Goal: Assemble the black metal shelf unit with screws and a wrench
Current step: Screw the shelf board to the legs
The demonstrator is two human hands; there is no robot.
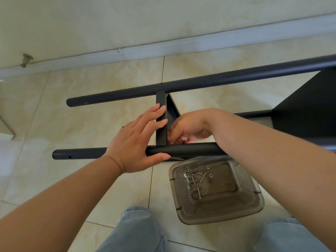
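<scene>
The black metal shelf unit lies on its side on the tiled floor, with a far tube [181, 86] and a near tube [181, 150] running left to right. A narrow black shelf edge [161, 131] stands between them. My left hand [138, 140] lies against that edge with straight fingers, its thumb under the near tube. My right hand [187, 128] reaches in behind the shelf edge with fingers curled at the joint; what it pinches is hidden. A second black shelf panel [309, 106] sits at the right.
A clear plastic tray [251, 202] holding several screws [192, 179] and washers sits on the floor just in front of the near tube. My knees in light jeans [138, 231] are at the bottom. A wall and white skirting [163, 50] run behind the frame.
</scene>
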